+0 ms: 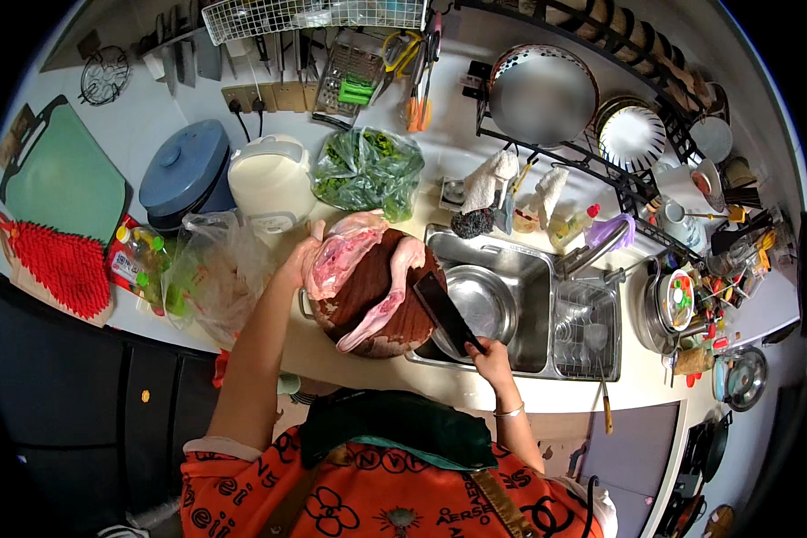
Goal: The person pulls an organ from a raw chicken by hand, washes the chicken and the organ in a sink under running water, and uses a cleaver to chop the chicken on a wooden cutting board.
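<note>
My left hand [301, 261] grips the left edge of a large piece of raw poultry carcass [348, 252] at the upper left of a round wooden chopping board [371, 290]. In my right hand [489, 361] is the handle of a dark-bladed cleaver [437, 302]. Its blade reaches over the board's right edge and the sink rim, apart from the meat. A long raw poultry neck [391, 296], with what looks like the head end at the top, lies slantwise across the board between the carcass piece and the blade.
Right of the board is a steel sink [534, 302] holding a metal basin [481, 306]. Behind stand a bag of leafy greens [368, 171] and a cream rice cooker [271, 178]. A clear plastic bag [215, 276] lies left of my arm. A dish rack [578, 158] overhangs the sink.
</note>
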### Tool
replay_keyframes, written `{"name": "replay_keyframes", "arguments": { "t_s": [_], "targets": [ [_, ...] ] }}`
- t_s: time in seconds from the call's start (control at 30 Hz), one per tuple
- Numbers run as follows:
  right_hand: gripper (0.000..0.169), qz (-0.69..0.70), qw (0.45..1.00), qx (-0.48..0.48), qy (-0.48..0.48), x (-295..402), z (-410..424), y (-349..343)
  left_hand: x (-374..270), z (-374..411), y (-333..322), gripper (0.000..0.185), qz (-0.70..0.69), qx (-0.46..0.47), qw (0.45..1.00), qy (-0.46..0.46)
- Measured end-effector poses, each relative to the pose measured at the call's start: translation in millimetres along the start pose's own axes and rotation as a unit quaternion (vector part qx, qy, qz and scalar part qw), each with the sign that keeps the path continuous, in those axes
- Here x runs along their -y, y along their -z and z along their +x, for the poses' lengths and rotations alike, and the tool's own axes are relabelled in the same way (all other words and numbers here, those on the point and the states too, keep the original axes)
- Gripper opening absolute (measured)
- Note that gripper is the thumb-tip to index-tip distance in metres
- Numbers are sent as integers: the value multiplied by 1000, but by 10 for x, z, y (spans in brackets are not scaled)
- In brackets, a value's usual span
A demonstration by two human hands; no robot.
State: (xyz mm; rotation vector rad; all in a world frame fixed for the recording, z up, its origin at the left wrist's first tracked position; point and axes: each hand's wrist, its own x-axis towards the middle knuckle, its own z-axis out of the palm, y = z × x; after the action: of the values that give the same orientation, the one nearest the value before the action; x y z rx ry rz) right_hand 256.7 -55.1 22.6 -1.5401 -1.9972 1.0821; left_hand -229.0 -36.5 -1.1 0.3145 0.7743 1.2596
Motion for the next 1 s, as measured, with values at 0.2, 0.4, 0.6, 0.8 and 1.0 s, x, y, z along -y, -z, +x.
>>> {"name": "replay_keyframes", "arguments": {
  "t_s": [0.2, 0.4, 0.6, 0.8, 1.0],
  "targets": [
    [20, -55, 998, 23, -17, 327, -30, 144, -68, -8, -100, 54, 44, -1, 998, 40],
    [23, -35, 996, -76, -44, -335, -131, 373, 514, 478, -650, 52, -38, 119, 980, 155],
    [17, 25, 959, -216, -181, -1217, -450, 606, 1424, 395, -2320, 44, 33, 61, 976, 205],
    [21, 57, 942, -220, -247, -1424, -973, 705, 2700, 1191, -2070, 37, 128, 41, 959, 251],
    [18, 156, 929, -189, -279, -1058, -1218, 629, 2569, 1148, -2070, 67, 375, 34, 923, 72]
  ]
}}
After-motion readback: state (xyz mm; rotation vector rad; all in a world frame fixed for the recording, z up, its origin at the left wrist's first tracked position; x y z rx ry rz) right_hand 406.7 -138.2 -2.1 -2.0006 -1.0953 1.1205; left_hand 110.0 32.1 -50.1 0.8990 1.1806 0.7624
